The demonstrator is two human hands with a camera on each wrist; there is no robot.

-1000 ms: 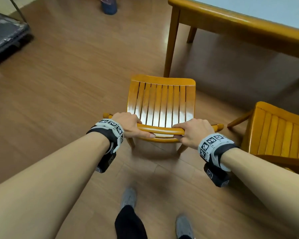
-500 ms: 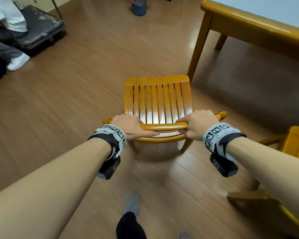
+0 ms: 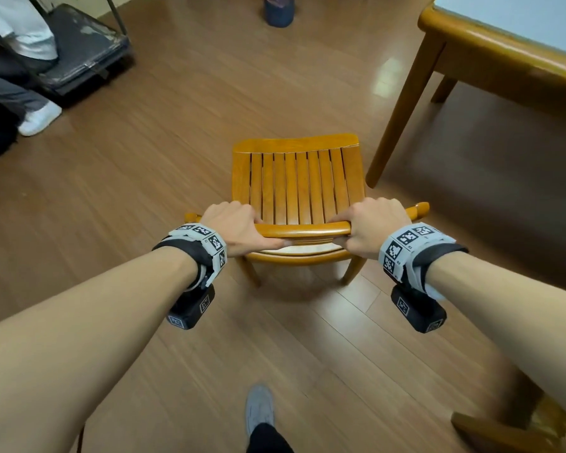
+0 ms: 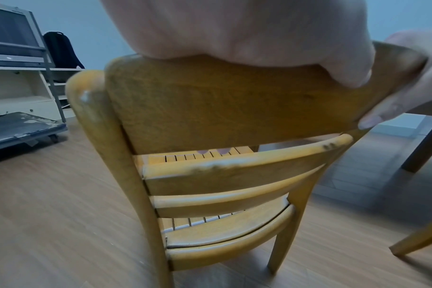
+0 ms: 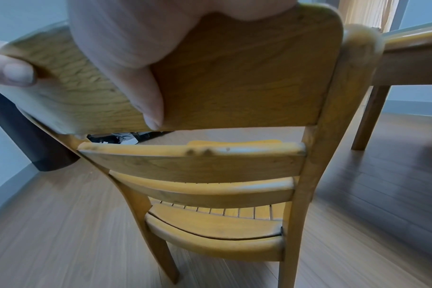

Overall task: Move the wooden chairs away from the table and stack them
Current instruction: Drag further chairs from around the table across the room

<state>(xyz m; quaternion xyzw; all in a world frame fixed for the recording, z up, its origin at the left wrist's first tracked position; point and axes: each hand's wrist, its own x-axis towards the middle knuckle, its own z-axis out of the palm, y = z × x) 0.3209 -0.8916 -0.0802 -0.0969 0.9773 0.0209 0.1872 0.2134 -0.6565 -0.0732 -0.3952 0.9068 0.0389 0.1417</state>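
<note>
Both hands grasp the top rail of one chair [image 3: 298, 184]; the left hand [image 3: 234, 228] wraps the rail near its left end and the right hand [image 3: 371, 228] near its right end, fingers over the front face and thumbs pressed on the back, as both wrist views show; a wide, even hold like this probably keeps the chair from twisting while it is dragged or lifted; the chair stands on the floor [image 3: 144, 191] just clear of the table's corner leg [image 3: 402, 116], seat facing away from the person, so it appears already pulled out from under the tabletop [image 3: 504, 50]; whether its legs all touch the floor I cannot tell; a second chair [image 3: 517, 433] shows only in part at the lower right, close to the person's right arm, likely the one to stack with

Counted: two chairs, one table, two hands on the rail; a cart [image 3: 79, 50] stands at far left beside a seated person's leg and white shoe [image 3: 40, 119]; the wearer's own grey shoe [image 3: 258, 408] is on the floor behind the chair
</note>
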